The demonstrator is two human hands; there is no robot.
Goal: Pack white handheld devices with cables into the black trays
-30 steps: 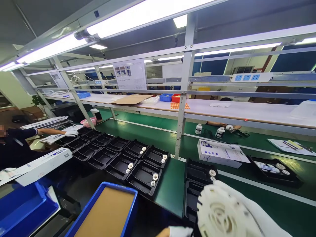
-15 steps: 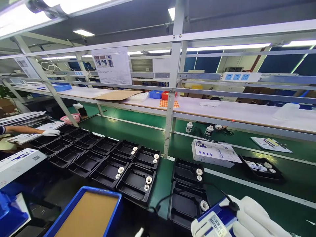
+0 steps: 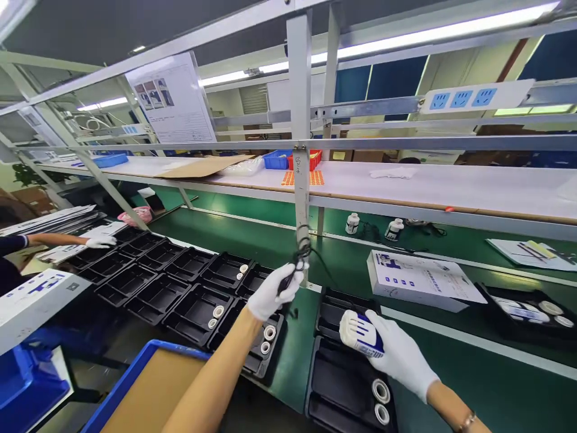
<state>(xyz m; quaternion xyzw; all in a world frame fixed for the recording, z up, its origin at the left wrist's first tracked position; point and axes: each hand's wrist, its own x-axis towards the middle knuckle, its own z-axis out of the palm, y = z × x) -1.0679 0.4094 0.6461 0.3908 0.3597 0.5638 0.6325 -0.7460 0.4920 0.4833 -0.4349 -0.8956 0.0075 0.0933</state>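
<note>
Head view is showing the gloved left hand [image 3: 271,294] pinching a bundled black cord [image 3: 301,252], while the gloved right hand [image 3: 396,352] is gripping a white-and-blue plastic device [image 3: 359,332] above a black moulded tray [image 3: 336,385].

Green conveyor bench [image 3: 252,240] under a grey metal rack [image 3: 300,120], white shelf [image 3: 406,186], bright ceiling strip lights [image 3: 406,36].

White-and-blue device [image 3: 360,334]: rounded plastic body, white ribbed end facing nine o'clock, blue printed band around its middle; lying on its side, hovering just above the black tray [image 3: 336,385]. Black cord [image 3: 301,255]: bundled in a loose coil, rising toward twelve o'clock, sitting at ten o'clock from the device and trailing a thin lead toward it.
</note>
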